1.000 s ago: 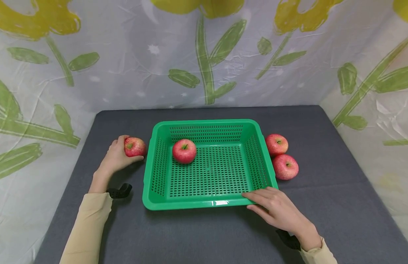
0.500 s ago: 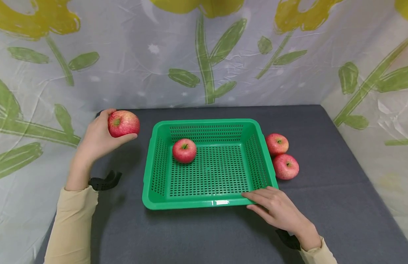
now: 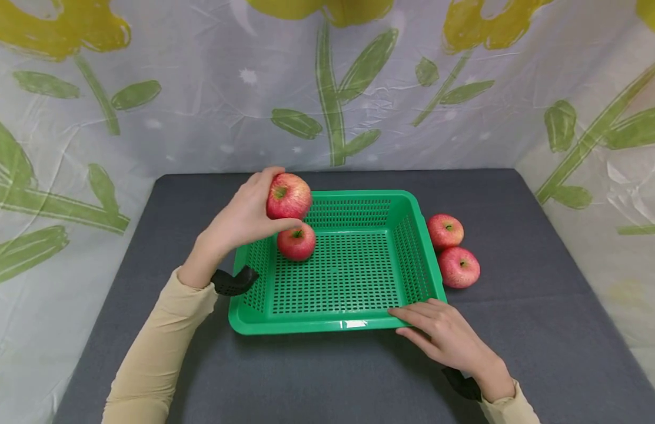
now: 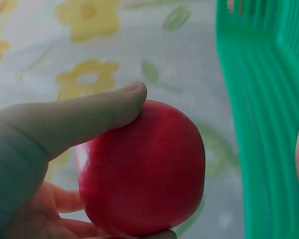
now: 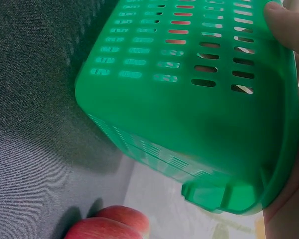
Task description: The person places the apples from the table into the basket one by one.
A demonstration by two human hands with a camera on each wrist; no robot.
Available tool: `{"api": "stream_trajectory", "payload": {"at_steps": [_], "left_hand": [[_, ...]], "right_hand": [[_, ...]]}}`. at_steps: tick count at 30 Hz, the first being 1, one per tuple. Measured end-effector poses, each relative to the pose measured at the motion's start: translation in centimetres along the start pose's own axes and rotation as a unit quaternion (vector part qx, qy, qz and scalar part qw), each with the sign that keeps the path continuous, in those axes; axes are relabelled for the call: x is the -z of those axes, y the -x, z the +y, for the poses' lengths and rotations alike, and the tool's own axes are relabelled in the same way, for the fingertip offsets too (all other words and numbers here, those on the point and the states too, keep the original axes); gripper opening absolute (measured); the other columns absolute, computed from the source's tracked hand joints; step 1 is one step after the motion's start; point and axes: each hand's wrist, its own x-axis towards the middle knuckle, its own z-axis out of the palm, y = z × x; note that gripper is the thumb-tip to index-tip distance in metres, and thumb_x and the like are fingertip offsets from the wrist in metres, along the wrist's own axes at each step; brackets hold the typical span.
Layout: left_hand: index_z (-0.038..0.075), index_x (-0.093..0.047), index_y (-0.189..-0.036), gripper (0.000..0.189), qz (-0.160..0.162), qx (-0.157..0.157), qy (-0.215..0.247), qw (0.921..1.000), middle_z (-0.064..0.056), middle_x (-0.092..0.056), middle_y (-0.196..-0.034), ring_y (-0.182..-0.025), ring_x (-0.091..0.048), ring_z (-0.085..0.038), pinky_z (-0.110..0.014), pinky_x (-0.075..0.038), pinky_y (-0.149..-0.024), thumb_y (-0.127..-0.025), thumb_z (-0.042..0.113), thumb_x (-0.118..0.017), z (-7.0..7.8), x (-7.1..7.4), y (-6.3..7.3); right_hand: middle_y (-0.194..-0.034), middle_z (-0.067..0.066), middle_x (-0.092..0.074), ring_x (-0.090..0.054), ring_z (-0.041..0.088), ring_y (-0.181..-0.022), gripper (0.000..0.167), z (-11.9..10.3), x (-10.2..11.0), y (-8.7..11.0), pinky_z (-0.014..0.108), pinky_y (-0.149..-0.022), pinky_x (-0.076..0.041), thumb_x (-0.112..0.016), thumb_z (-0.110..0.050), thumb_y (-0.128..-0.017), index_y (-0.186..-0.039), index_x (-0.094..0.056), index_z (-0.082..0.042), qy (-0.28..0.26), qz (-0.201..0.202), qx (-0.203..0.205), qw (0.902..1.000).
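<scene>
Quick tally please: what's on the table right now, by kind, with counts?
Red apples: 4: held apple in the left hand, basket apple, two table apples.
Green basket: 1, its front rim touched by the right hand.
Total: 5

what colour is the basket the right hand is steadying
The basket is bright green perforated plastic, with the right hand resting on its near corner. It shows best in the head view.

A dark grey table (image 3: 544,330) stands under it all; a cloth backdrop (image 3: 200,88) printed with yellow flowers hangs behind.
</scene>
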Motion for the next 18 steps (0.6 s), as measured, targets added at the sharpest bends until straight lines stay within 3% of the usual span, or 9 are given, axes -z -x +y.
{"api": "stream_trajectory", "payload": {"at_steps": [7,13,18], "left_hand": [[0.005,-0.029,-0.138,0.086,-0.069,-0.031,0.002,0.9971,-0.018,-0.042,-0.124,-0.105,-0.051,-0.029,-0.044,-0.050,-0.078,-0.073,0.032,-0.078,1.5,-3.9,-2.2],[0.005,-0.031,-0.135,0.085,-0.105,-0.044,-0.013,0.9935,-0.017,-0.043,-0.121,-0.102,-0.052,-0.028,-0.040,-0.051,-0.077,-0.072,0.032,-0.080,1.1,-7.1,-3.7],[0.004,-0.031,-0.135,0.085,-0.134,-0.057,-0.037,0.9886,-0.018,-0.043,-0.120,-0.102,-0.053,-0.029,-0.040,-0.051,-0.077,-0.072,0.031,-0.080,0.7,-9.0,-4.5]], "right_hand": [[-0.098,-0.006,-0.068,-0.062,0.007,-0.085,0.029,0.0,0.1,0.0,0.023,-0.073,-0.042,-0.062,-0.029,-0.090,-0.114,-0.067,-0.014,-0.004,-0.004,-0.002,1.0000],[-0.099,-0.008,-0.067,-0.062,0.006,-0.085,0.030,-0.1,0.2,-0.1,0.022,-0.073,-0.041,-0.054,-0.034,-0.094,-0.114,-0.067,-0.015,-0.003,-0.011,-0.010,0.9999],[-0.099,-0.008,-0.067,-0.061,0.006,-0.086,0.030,-0.2,0.2,-0.1,0.021,-0.074,-0.039,-0.056,-0.034,-0.093,-0.114,-0.067,-0.015,-0.002,-0.024,-0.021,0.9995]]}}
